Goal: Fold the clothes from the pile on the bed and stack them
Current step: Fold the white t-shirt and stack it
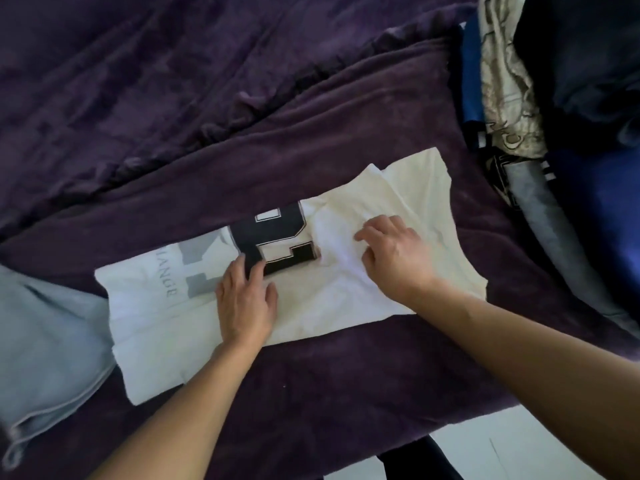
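Note:
A white T-shirt (pixel 162 327) with a large black letter print and grey lettering lies partly folded on the purple blanket (pixel 242 150). Its right part is creased and bunched. My left hand (pixel 246 303) rests flat on the shirt's middle, fingers spread just below the black print. My right hand (pixel 394 254) presses on the wrinkled right part, its fingers curled into the cloth; whether it pinches a fold I cannot tell. The pile of clothes (pixel 540 109) sits at the right: blue, dark and cream-patterned garments heaped together.
A light grey garment (pixel 45 344) lies at the left edge, touching the shirt's left end. The bed's near edge runs along the bottom right, with pale floor (pixel 519 448) below it. Open blanket stretches across the far side.

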A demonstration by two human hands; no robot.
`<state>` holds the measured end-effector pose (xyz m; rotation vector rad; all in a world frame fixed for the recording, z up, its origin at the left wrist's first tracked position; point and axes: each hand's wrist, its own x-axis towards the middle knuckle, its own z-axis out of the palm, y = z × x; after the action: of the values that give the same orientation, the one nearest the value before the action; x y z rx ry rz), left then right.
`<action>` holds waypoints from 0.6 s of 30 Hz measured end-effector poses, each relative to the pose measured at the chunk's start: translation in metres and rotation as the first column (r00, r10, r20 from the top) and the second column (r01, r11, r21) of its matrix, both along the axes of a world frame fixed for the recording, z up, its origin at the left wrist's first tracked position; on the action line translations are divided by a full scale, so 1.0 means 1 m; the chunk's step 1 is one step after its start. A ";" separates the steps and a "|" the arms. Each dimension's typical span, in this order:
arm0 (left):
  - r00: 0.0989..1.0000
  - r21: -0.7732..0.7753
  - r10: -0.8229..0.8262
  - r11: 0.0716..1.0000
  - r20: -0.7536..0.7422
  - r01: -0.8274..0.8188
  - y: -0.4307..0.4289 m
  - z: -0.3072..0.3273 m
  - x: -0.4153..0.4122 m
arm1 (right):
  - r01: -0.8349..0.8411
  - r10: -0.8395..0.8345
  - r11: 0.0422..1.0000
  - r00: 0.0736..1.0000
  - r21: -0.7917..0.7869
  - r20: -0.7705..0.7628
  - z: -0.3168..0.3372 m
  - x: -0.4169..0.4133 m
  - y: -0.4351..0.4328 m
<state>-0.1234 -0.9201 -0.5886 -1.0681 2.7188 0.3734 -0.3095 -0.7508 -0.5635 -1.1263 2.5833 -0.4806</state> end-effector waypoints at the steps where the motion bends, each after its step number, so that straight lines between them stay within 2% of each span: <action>1: 0.998 -0.011 0.066 0.998 0.015 -0.066 -0.013 0.002 0.020 | -0.046 0.046 0.999 0.999 0.025 0.013 -0.003 0.014 -0.015; 6: 0.918 -0.095 0.387 0.920 0.090 -0.379 -0.084 0.007 0.128 | -0.214 0.213 0.969 0.977 0.120 0.025 -0.019 0.106 -0.076; 10: 0.796 0.023 0.598 0.798 0.098 -0.602 -0.129 0.005 0.189 | -0.326 0.326 0.941 0.945 0.091 0.019 -0.034 0.172 -0.124; 12: 0.766 0.111 0.640 0.759 0.054 -0.642 -0.144 0.003 0.200 | -0.350 0.351 0.932 0.936 0.095 0.009 -0.048 0.195 -0.150; 15: 0.729 0.260 0.681 0.718 -0.069 -0.646 -0.161 -0.004 0.199 | -0.309 0.313 0.931 0.950 0.195 0.012 -0.076 0.216 -0.178; 18: 0.734 0.292 0.675 0.719 -0.079 -0.630 -0.168 -0.010 0.186 | -0.245 0.270 0.923 0.962 0.296 -0.046 -0.097 0.223 -0.185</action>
<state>0.0623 -1.0883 -0.5989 -1.9833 2.2307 0.9297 -0.0860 -0.9359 -0.6605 -1.3755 2.4200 0.0060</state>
